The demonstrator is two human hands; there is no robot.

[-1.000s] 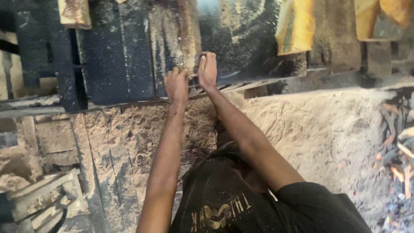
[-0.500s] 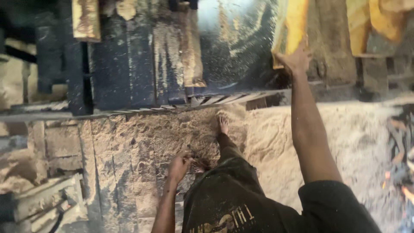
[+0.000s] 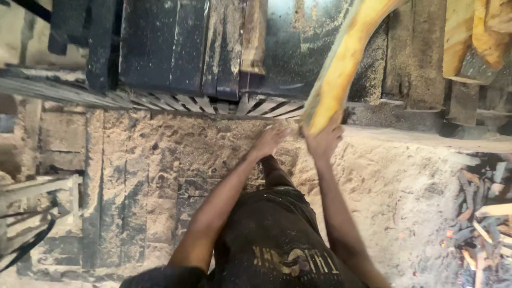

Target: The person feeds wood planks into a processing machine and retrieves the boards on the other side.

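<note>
Head view, looking down past dark shorts (image 3: 277, 240) to a sawdust-covered floor (image 3: 176, 176). Right hand (image 3: 321, 141) grips the near end of a long yellow wood slab (image 3: 341, 69); fingers wrapped around the slab's end, closed on it, thumb side facing the left hand. The slab runs up and to the right from the hand, tilted, its far end out of frame at the top edge; its lower end sits just over the edge of the dark sawdust-strewn machine bed (image 3: 213, 48). Left hand (image 3: 271, 140) is just beside the right, a little lower and to its left, fingers held loosely together and pointing toward the slab's end; whether the fingertips touch the wood cannot be told. A toothed blade band (image 3: 202, 102) lies along the front of the bed, running left to right just above both hands. More yellow offcuts (image 3: 474, 37) lie at upper right, well apart from the held slab. Grey planks and blocks (image 3: 37, 202) sit at the left of the floor. Wood scraps and bark litter (image 3: 480, 213) are heaped at lower right, some of them glowing orange.
</note>
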